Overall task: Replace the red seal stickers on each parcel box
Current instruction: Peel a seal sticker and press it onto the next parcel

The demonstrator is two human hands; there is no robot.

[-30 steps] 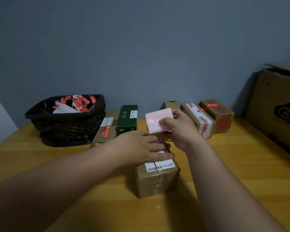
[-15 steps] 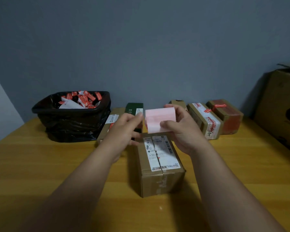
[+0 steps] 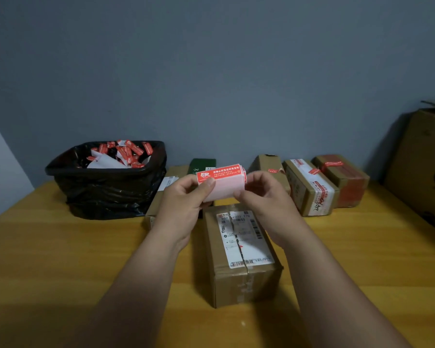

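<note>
Both hands (image 3: 226, 197) curled around sticker roll (image 3: 221, 183) above parcel box (image 3: 239, 254).

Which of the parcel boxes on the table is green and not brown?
The green box at the back, just right of the black bin bag, partly hidden behind the left hand. All other boxes are brown cardboard.

Matt cardboard parcel box (image 3: 239, 257) on glossy wooden table (image 3: 60, 259).

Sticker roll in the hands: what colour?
Pale pink backing on the sticker roll, with a red seal sticker printed in white on top; head view.
</note>
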